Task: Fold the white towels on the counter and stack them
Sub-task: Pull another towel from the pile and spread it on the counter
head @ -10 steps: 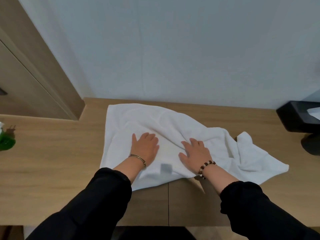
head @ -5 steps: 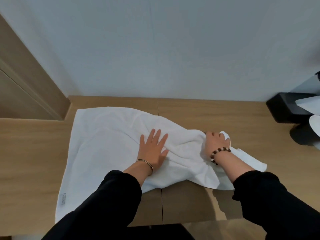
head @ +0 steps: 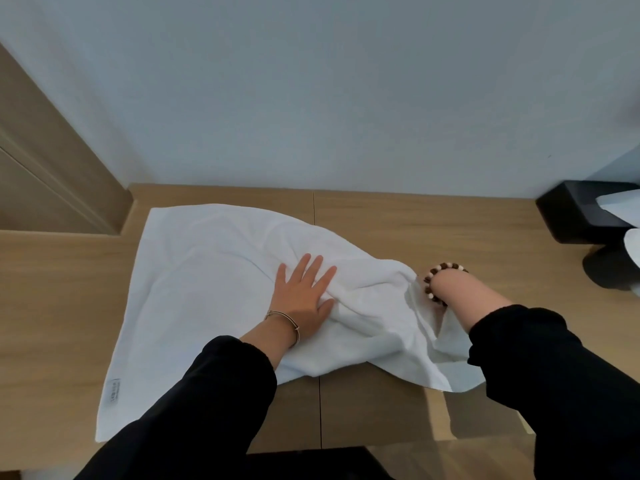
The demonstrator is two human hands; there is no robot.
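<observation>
One white towel (head: 207, 289) lies spread on the wooden counter (head: 450, 237), flat on its left half and bunched into folds on its right. A small label (head: 114, 389) marks its near left corner. My left hand (head: 304, 299) rests flat on the middle of the towel, fingers apart. My right hand (head: 446, 289) is tucked into the towel's right edge. Only the wrist with a bead bracelet shows, and the cloth gathers and lifts around the hidden fingers.
A black tissue box (head: 581, 216) stands at the far right against the wall, with a dark round object (head: 609, 271) just in front of it. A wooden cabinet panel (head: 52, 168) rises at the left. Bare counter lies behind and right of the towel.
My right hand slid from the towel's middle to its right edge and went under the cloth. The left half got smoothed flat. My left hand stayed pressed near the centre.
</observation>
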